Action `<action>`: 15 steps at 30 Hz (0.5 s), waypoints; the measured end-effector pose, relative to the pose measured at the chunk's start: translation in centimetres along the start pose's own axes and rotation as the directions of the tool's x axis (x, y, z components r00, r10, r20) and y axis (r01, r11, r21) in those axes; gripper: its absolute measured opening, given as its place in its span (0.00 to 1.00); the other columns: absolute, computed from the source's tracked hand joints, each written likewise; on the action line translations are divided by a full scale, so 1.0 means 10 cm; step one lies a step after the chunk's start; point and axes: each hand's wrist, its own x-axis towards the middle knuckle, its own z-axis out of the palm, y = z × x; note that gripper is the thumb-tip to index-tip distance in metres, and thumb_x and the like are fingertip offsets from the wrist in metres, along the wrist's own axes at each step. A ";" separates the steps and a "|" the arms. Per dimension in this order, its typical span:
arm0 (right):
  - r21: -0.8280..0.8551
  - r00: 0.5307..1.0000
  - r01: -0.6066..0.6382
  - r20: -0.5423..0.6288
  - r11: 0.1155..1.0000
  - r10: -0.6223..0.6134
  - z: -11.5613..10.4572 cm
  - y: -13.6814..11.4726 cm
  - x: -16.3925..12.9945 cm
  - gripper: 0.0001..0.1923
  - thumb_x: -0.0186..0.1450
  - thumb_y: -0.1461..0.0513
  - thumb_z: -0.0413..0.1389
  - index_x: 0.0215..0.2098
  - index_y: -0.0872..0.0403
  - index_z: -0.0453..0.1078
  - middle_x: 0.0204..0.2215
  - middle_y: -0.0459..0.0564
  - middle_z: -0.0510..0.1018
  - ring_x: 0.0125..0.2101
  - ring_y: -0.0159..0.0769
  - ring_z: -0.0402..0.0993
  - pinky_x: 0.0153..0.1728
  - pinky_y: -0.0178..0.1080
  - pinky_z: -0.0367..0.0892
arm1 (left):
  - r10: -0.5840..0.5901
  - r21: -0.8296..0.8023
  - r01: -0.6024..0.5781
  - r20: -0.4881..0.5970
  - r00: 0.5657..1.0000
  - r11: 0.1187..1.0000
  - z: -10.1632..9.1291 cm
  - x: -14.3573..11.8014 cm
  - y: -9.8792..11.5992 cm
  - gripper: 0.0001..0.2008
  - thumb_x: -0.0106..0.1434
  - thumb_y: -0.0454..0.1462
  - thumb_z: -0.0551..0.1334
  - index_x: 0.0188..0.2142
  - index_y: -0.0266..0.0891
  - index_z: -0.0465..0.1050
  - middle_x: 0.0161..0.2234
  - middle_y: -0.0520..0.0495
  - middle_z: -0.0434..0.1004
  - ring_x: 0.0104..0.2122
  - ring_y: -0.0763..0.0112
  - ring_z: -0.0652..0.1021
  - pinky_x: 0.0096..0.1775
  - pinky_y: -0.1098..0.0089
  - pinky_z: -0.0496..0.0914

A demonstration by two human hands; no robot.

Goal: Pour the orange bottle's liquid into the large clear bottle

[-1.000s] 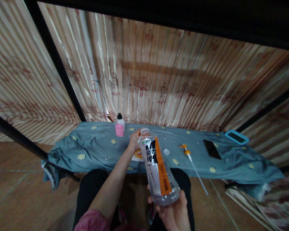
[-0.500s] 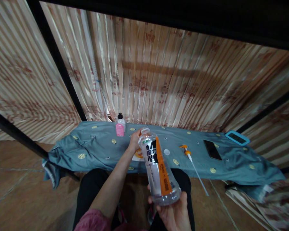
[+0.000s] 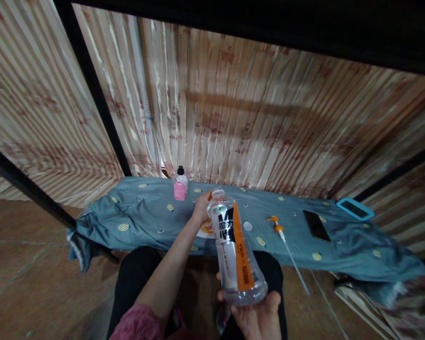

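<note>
A clear plastic drink bottle [image 3: 230, 255] with a silver, orange and black label slants in front of me, its narrow neck pointing away and its base towards me. My right hand [image 3: 257, 318] is closed around the base from below. Up by the neck is my left hand [image 3: 201, 208], fingers curled and partly hidden behind the bottle. Behind the bottle, below my left hand, part of a white and orange item [image 3: 206, 229] shows; the bottle covers the rest. To the right, an orange pump head [image 3: 278, 227] with a long tube lies on the cloth.
A grey-green patterned cloth [image 3: 145, 222] covers the narrow table. On it are a pink-labelled bottle with a black top [image 3: 180, 186], a white disc [image 3: 247, 226], a black phone [image 3: 316, 225] and a blue-framed device [image 3: 355, 208]. Dark posts [image 3: 95, 94] and striped curtains [image 3: 233, 108] surround it.
The view has shifted a little, so everything sits slightly further right. Both hands and the bottle keep nearly the same position relative to each other.
</note>
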 end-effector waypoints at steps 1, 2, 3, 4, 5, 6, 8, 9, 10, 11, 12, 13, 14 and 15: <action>0.000 1.000 -0.004 0.001 1.000 0.004 0.00 0.00 0.00 0.33 0.44 0.42 0.78 0.42 0.51 0.88 0.45 0.60 0.91 0.40 0.51 0.91 0.34 0.31 0.83 | 0.004 0.001 -0.004 0.005 1.000 1.000 0.00 0.00 0.00 0.07 0.56 0.32 0.69 0.36 0.37 0.84 0.38 0.44 0.89 0.41 0.58 0.85 0.50 0.62 0.78; 0.001 1.000 -0.005 0.000 1.000 0.005 -0.01 0.00 0.00 0.32 0.45 0.43 0.79 0.42 0.51 0.88 0.45 0.60 0.91 0.40 0.51 0.91 0.34 0.31 0.83 | 0.011 0.003 -0.011 0.009 1.000 1.000 -0.01 0.00 -0.01 0.08 0.55 0.32 0.70 0.37 0.37 0.84 0.39 0.44 0.89 0.42 0.58 0.85 0.51 0.62 0.78; 0.003 1.000 -0.002 -0.002 1.000 0.002 -0.02 0.00 -0.01 0.31 0.46 0.44 0.79 0.42 0.51 0.88 0.45 0.60 0.91 0.40 0.51 0.91 0.34 0.31 0.83 | 0.017 0.006 -0.017 0.013 1.000 1.000 -0.02 0.00 -0.01 0.09 0.55 0.31 0.70 0.37 0.37 0.84 0.40 0.43 0.89 0.43 0.57 0.85 0.51 0.63 0.78; 0.006 1.000 0.002 -0.006 1.000 -0.002 -0.03 0.01 -0.01 0.30 0.47 0.45 0.79 0.43 0.51 0.88 0.46 0.61 0.91 0.40 0.51 0.91 0.34 0.31 0.83 | 0.023 0.009 -0.023 0.015 1.000 1.000 -0.02 0.00 -0.01 0.09 0.55 0.31 0.70 0.37 0.37 0.84 0.41 0.43 0.89 0.44 0.57 0.85 0.51 0.63 0.78; 0.009 1.000 0.009 -0.011 1.000 -0.009 -0.04 0.01 -0.01 0.30 0.47 0.45 0.79 0.43 0.51 0.87 0.46 0.61 0.90 0.40 0.51 0.91 0.33 0.31 0.83 | 0.025 0.013 -0.026 0.014 1.000 1.000 -0.03 -0.01 -0.01 0.09 0.54 0.31 0.70 0.37 0.37 0.84 0.41 0.43 0.89 0.44 0.57 0.85 0.51 0.63 0.78; 0.009 1.000 0.016 -0.017 1.000 -0.016 -0.04 0.01 0.00 0.30 0.48 0.45 0.79 0.44 0.50 0.87 0.46 0.61 0.90 0.40 0.50 0.91 0.33 0.31 0.83 | 0.023 0.015 -0.023 0.012 1.000 1.000 -0.03 -0.01 -0.02 0.09 0.54 0.31 0.70 0.37 0.37 0.84 0.40 0.43 0.89 0.43 0.57 0.85 0.50 0.64 0.78; 0.004 0.999 0.029 -0.031 1.000 -0.029 -0.05 0.01 0.00 0.31 0.48 0.44 0.79 0.45 0.50 0.87 0.46 0.62 0.91 0.39 0.47 0.91 0.31 0.30 0.82 | 0.012 0.008 -0.012 0.008 1.000 1.000 -0.03 -0.01 -0.02 0.10 0.55 0.32 0.70 0.38 0.37 0.84 0.39 0.44 0.89 0.42 0.57 0.85 0.47 0.65 0.78; -0.001 0.999 0.032 -0.037 0.999 -0.032 -0.05 0.01 0.00 0.32 0.47 0.44 0.79 0.45 0.50 0.87 0.45 0.61 0.91 0.38 0.47 0.91 0.31 0.29 0.82 | 0.006 -0.002 -0.006 0.007 1.000 1.000 -0.03 -0.01 -0.03 0.10 0.55 0.32 0.70 0.39 0.37 0.84 0.39 0.44 0.89 0.42 0.58 0.85 0.46 0.65 0.78; -0.003 0.999 0.032 -0.042 0.999 -0.033 -0.04 0.00 0.00 0.32 0.47 0.43 0.78 0.44 0.50 0.87 0.45 0.61 0.91 0.37 0.46 0.91 0.30 0.29 0.82 | 0.002 -0.013 -0.002 0.005 1.000 1.000 -0.02 -0.01 -0.03 0.10 0.55 0.33 0.70 0.39 0.37 0.84 0.39 0.44 0.89 0.41 0.58 0.85 0.46 0.66 0.78; -0.003 0.998 0.032 -0.046 0.999 -0.032 -0.04 0.00 -0.01 0.31 0.46 0.43 0.78 0.44 0.50 0.87 0.44 0.61 0.91 0.37 0.45 0.91 0.30 0.28 0.82 | 0.002 -0.027 -0.002 0.003 1.000 1.000 -0.01 -0.01 -0.04 0.11 0.55 0.33 0.70 0.39 0.36 0.84 0.39 0.44 0.89 0.41 0.58 0.85 0.46 0.66 0.78; -0.002 0.998 0.031 -0.049 1.000 -0.031 -0.03 -0.01 -0.01 0.31 0.46 0.43 0.78 0.43 0.49 0.87 0.44 0.60 0.91 0.36 0.45 0.91 0.30 0.28 0.81 | 0.004 -0.041 -0.004 0.000 1.000 0.999 0.00 -0.01 -0.05 0.11 0.55 0.33 0.71 0.39 0.36 0.84 0.39 0.44 0.89 0.41 0.59 0.85 0.46 0.66 0.78; 0.000 0.998 0.029 -0.050 1.000 -0.029 -0.03 -0.01 -0.01 0.31 0.46 0.43 0.79 0.43 0.49 0.87 0.44 0.61 0.91 0.36 0.44 0.91 0.29 0.28 0.81 | 0.008 -0.053 -0.008 -0.005 1.000 0.999 0.01 -0.01 -0.06 0.10 0.55 0.33 0.71 0.39 0.36 0.84 0.39 0.44 0.89 0.41 0.59 0.85 0.46 0.66 0.78; 0.001 0.998 0.026 -0.050 1.000 -0.026 -0.02 -0.02 -0.01 0.30 0.46 0.44 0.79 0.43 0.49 0.87 0.45 0.61 0.91 0.36 0.44 0.91 0.29 0.28 0.81 | 0.011 -0.063 -0.011 -0.009 1.000 0.998 0.02 -0.01 -0.07 0.10 0.55 0.34 0.71 0.39 0.36 0.84 0.38 0.45 0.89 0.41 0.59 0.85 0.46 0.66 0.78; 0.003 0.998 0.024 -0.050 1.000 -0.024 -0.02 -0.02 -0.01 0.31 0.46 0.44 0.79 0.43 0.49 0.87 0.45 0.62 0.91 0.36 0.44 0.91 0.29 0.27 0.81 | 0.013 -0.071 -0.014 -0.010 1.000 0.997 0.04 -0.01 -0.08 0.10 0.55 0.34 0.71 0.39 0.36 0.84 0.38 0.45 0.89 0.41 0.59 0.84 0.46 0.65 0.78</action>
